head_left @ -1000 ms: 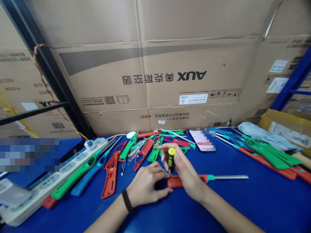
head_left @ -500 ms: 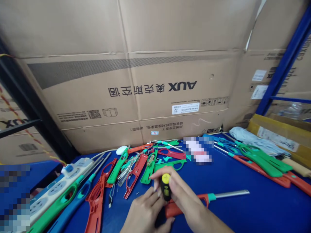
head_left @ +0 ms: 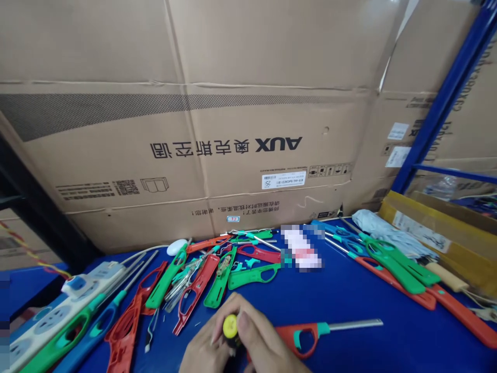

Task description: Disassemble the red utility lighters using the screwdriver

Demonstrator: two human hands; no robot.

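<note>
While my right hand [head_left: 264, 339] is wrapped around the yellow-topped driver [head_left: 230, 326], I look down on its cap, low in my view at 6 o'clock. Those fingers are narrow, holding the driver. My left hand [head_left: 200, 349] is bunched beside it at the driver's 8 o'clock; I cannot tell whether its fingers hold anything.

Taking the driver as my clock's centre, the red lighter [head_left: 286, 334] lies on the desk [head_left: 337, 295], its barrel [head_left: 353, 325] pointing out to 3. Its near end is mostly hidden by my right hand, and I cannot see where the driver's tip sits.

A green shell [head_left: 254, 275] lies at 1 o'clock, and a red shell [head_left: 199, 285] between 10 and 11. Around 9 I have a blue lighter [head_left: 83, 344] beside a green lighter [head_left: 50, 347], with the power strip [head_left: 50, 321] just beyond. Two more green lighters [head_left: 406, 272] overlap near 2:30. Straight up at 12 stands the carton [head_left: 229, 114].
</note>
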